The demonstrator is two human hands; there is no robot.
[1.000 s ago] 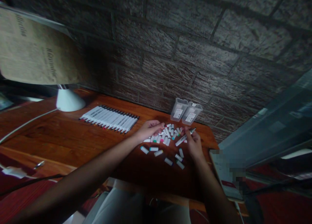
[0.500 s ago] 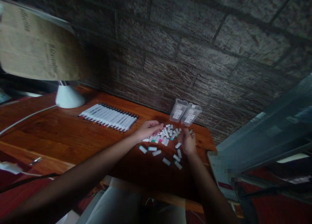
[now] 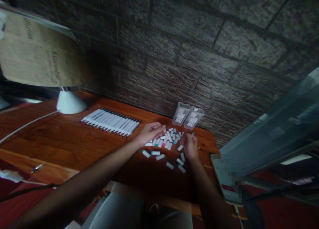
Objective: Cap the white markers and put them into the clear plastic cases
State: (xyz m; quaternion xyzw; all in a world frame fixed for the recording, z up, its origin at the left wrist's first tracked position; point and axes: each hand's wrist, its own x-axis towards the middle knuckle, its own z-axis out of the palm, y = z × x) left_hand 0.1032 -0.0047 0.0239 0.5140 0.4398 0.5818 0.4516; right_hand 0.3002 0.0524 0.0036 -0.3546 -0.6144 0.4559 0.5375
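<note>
Many short white marker caps with coloured ends lie in a loose pile on the wooden desk. At the pile's left side is my left hand, its fingers curled and close together; whether a cap is between them I cannot make out. Over the right side, my right hand is closed, with a small white cap poking out of its fingertips. Several stray caps, such as one white cap, lie nearer to me, between my forearms.
A row of white markers lies side by side at left. Two clear plastic containers stand against the brick wall. Further left is a lamp with its cable. A flat pale device sits by the desk's right edge.
The view has shifted slightly. Both hands stay at the pile, with small finger movements; the cap in my right hand shows a little more clearly. The other things have not moved.
</note>
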